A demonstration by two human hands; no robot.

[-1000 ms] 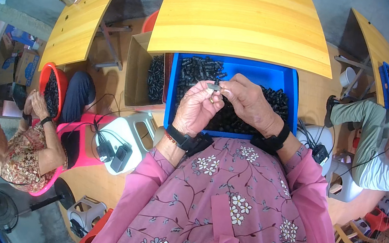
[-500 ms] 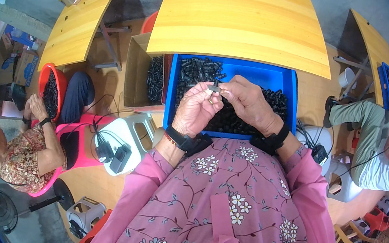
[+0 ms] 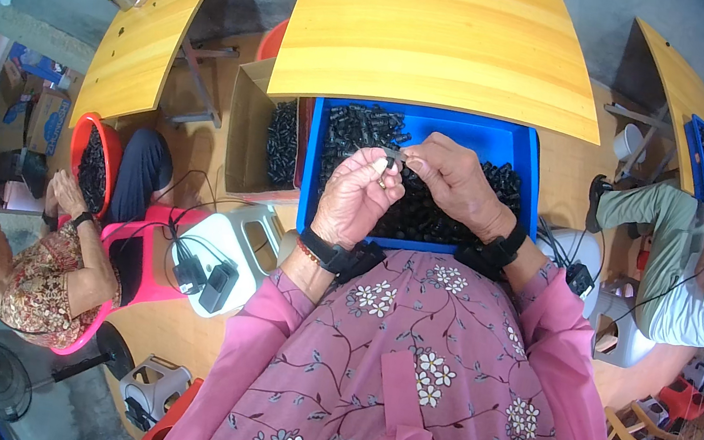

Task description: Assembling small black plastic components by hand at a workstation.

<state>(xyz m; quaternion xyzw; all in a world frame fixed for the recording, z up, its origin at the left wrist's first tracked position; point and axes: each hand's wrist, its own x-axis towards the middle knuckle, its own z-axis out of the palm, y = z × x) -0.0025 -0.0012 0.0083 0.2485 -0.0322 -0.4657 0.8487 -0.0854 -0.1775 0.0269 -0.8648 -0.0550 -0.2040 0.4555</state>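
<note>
My left hand (image 3: 356,192) is raised with its fingertips pinched together on a small dark piece (image 3: 395,153); my right hand (image 3: 458,185) comes in from the other side, knuckles up and fingers curled, thumb and forefinger closed on the piece's right end; both forearms slant inward from below, a black band at each wrist. The piece sits between my fingertips, over the blue bin (image 3: 534,169); its long axis runs roughly left to right across my view; it looks slim and greyish on top, with a black part below, too small to tell more. Black parts (image 3: 366,120) heap in the bin; beyond it stands a yellow wooden table (image 3: 441,44); a cardboard box (image 3: 245,128) is just left of the bin.
</note>
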